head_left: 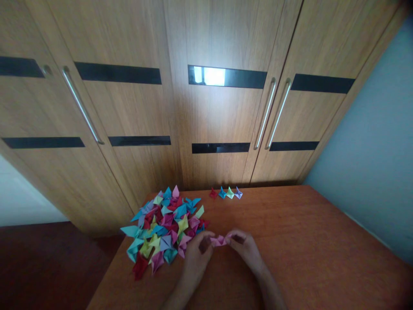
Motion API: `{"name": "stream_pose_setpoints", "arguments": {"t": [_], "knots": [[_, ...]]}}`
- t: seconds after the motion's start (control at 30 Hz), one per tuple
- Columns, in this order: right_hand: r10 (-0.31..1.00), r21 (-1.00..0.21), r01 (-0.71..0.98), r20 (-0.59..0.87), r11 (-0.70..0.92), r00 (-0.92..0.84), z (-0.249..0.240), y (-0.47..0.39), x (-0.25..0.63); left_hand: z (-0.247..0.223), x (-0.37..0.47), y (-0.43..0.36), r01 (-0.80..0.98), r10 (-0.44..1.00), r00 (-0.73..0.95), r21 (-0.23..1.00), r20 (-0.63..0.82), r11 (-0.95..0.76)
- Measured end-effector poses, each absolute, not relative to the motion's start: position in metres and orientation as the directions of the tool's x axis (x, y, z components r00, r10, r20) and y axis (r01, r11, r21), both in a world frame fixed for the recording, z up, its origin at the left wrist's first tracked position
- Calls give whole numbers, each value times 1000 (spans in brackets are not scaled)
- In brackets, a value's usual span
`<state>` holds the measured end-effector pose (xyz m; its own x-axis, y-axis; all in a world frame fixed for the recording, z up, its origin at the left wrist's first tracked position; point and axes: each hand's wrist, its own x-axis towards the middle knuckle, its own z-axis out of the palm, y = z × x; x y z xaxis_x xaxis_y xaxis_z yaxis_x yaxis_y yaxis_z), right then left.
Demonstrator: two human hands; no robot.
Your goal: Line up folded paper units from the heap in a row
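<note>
A pink folded-paper crane (219,241) is stretched between my two hands just over the table. My left hand (199,252) pinches its left end between thumb and fingers. On the other side, my right hand (244,247) pinches the right end the same way. Left of my left hand lies a heap of folded-paper cranes (166,243) in red, pink, blue, teal, yellow and lilac. Along the table's far edge stand a red crane (213,193), a blue crane (222,193), a pale green crane (230,193) and a lilac crane (238,193) in a row.
The brown wooden table (306,241) reaches back to a wardrobe (219,116) with black strips and metal handles. A pale blue wall (371,150) borders the table's right side. Dark red floor (48,262) shows at the left, below the table edge.
</note>
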<state>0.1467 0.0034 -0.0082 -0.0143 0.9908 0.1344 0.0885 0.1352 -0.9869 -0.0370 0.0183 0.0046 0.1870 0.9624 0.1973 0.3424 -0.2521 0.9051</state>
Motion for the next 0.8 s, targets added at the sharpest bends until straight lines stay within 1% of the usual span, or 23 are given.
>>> {"name": "stream_pose_setpoints", "arguments": {"t": [0.1,0.17,0.23,0.3,0.37,0.43,0.47,0.53,0.6,0.63,0.8], "knots": [[986,-990,80,124,116,112,-5,1,161,-7,-19,26,193,974,197,970,110,-148],[960,-991,84,126,108,249,-8,2,175,-16,-11,27,164,972,217,979,87,-124],[909,-987,126,142,100,391,-14,8,194,-21,-7,25,204,965,245,969,87,-139],[855,-979,187,166,82,492,-20,20,216,-24,-7,23,257,950,294,949,104,-184],[824,-969,244,174,45,539,-22,38,238,-24,-8,20,297,934,337,928,119,-225],[808,-942,333,155,-53,568,-20,57,255,-23,-10,19,330,927,355,912,118,-242],[794,-900,410,140,-147,592,-19,67,260,-22,-10,18,347,928,356,906,113,-243],[758,-738,566,114,-368,642,-16,86,266,-22,-10,17,374,926,362,894,105,-248],[736,-574,641,95,-510,670,-15,102,265,-24,-9,15,388,918,382,882,109,-267],[735,-528,655,83,-540,673,-15,110,263,-24,-9,14,392,912,393,877,114,-278],[749,-446,681,34,-581,662,-20,135,255,-27,-9,11,424,907,405,854,120,-302]]}}
